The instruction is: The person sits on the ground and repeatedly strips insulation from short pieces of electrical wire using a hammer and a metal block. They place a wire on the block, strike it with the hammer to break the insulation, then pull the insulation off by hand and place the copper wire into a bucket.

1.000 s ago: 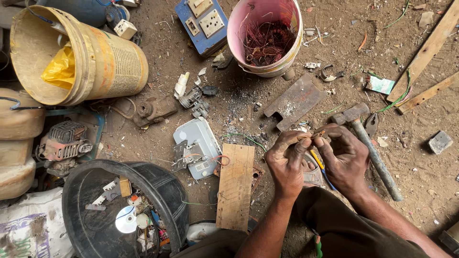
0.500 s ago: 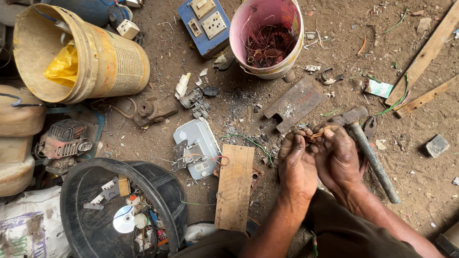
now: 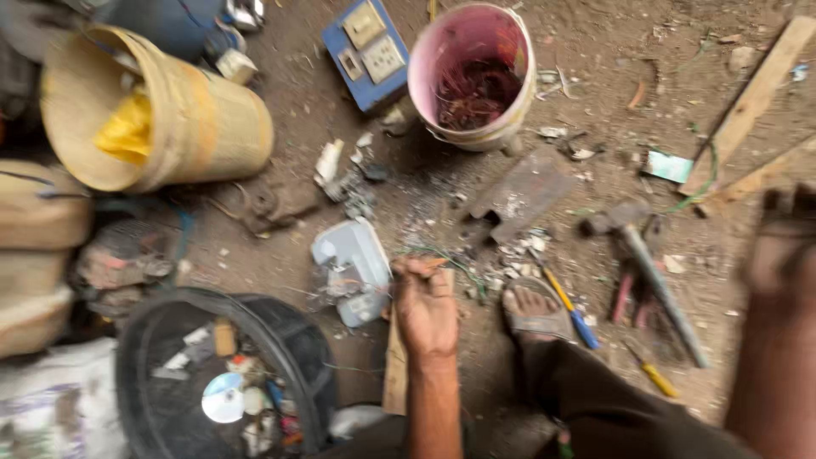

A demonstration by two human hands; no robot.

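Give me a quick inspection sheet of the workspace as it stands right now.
Surface: bare dirt ground, littered with small debris.
Job's things: thin green wire at the left hand's fingertips; wooden board under that hand; white plastic casing beside it.
Clutter: hammer, blue-handled screwdriver, metal plate, blue socket box, wood strips.
Grippers: left hand closed, pinching the wire; right hand blurred at the right edge, grip unclear.
Cables: reddish wire in the pink bucket.
Surroundings: tipped yellow bucket; black tub of scrap; a sandalled foot by the tools.
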